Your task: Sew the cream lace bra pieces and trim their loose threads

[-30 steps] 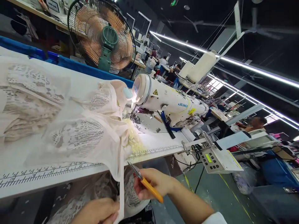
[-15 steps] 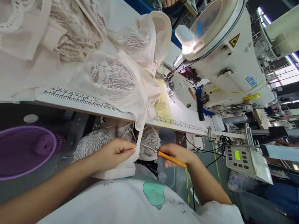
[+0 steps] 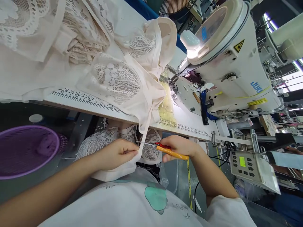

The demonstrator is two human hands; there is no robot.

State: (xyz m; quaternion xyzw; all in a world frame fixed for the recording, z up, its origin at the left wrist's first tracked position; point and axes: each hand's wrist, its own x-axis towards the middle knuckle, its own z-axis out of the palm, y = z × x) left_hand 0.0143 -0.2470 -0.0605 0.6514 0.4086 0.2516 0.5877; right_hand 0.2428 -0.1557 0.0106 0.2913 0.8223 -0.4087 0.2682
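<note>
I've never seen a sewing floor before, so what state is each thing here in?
White strip, pulled nearly straight.
Orange-handled scissors, blades at the strip; open or shut is unclear.
Left hand, closed on the strip.
Right hand, closed round the scissors.
Lace garment, draped over the table edge.
Machine lamp, lit.
Panel screen, lit.
Purple basket, upright.
Fan, partly in view; spinning or not is unclear.

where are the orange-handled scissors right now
In the head view, the orange-handled scissors are just right of centre, below the worktable edge, in the right hand, blades at the narrow pale strap the left hand holds.
</note>
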